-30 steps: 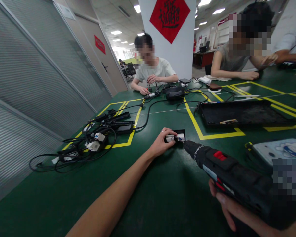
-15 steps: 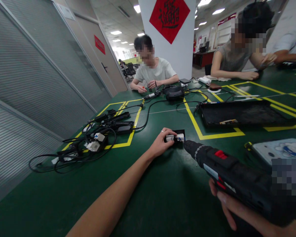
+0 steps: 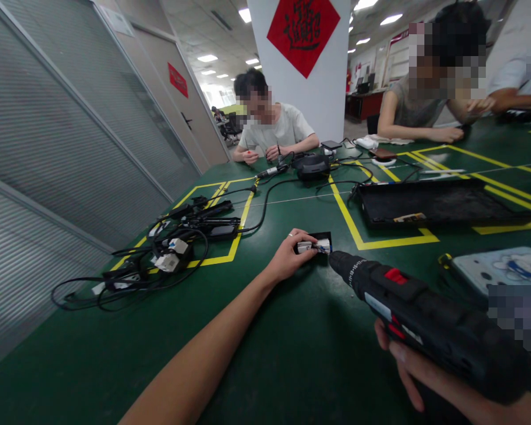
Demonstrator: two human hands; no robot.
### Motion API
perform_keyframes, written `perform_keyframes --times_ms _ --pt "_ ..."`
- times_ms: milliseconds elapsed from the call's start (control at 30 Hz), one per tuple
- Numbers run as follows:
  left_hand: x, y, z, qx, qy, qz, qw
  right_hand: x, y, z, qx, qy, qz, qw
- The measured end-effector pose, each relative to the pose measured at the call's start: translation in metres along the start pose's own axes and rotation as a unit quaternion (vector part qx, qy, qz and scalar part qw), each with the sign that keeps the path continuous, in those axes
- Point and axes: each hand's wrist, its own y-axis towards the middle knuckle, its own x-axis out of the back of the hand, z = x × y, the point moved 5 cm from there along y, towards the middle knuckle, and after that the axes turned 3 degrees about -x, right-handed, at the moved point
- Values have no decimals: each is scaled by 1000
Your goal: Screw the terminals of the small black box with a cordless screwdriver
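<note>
In my right hand point(image 3: 429, 360) is a black cordless drill point(image 3: 407, 301) with red buttons, its fingers wrapped round the handle. The drill's chuck points left and away from me, toward a small black box point(image 3: 328, 238) on the table. White pieces point(image 3: 323, 245) and thin wires lie inside that box. My left hand point(image 3: 288, 255) grips the box from its left side, fingers bent over the top and a ring on one of them. The drill's tip is at the box's near right corner; whether it touches anything is too small to tell.
On the left lie tangled black cables and white plugs point(image 3: 167, 261). A black tray point(image 3: 433, 203) stands at the right, with a pale blue case point(image 3: 504, 265) nearer me. A black device point(image 3: 312, 167) with cables sits ahead. Co-workers sit across the green table point(image 3: 269, 354).
My hands, the drill and the small box stay almost in place. The co-worker opposite has leaned the head lower and drawn one hand slightly left.
</note>
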Motion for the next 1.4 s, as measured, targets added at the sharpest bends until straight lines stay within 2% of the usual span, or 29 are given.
perform_keyframes --times_ms 133,333,567,733,900,1067,1233,1400 --pt "1 1 0 10 -4 3 1000 -5 1 0 -40 19 32 999" --pt "1 0 3 10 -5 2 1000 -8 -1 3 -79 45 35 995" --pt "0 0 6 5 -5 -2 1000 -7 1 13 -56 28 51 997" --pt "1 -2 5 16 -5 -3 1000 -4 0 10 -34 0 40 999" --pt "1 -3 7 21 -12 -3 1000 -3 0 5 -61 17 44 997" --pt "1 -1 5 8 2 -5 1000 -3 0 8 -31 5 57 998" --pt "2 0 4 -4 -1 -3 1000 -3 -1 6 -38 4 61 997" --pt "1 0 8 8 -20 -5 1000 -4 4 -6 -64 14 62 996"
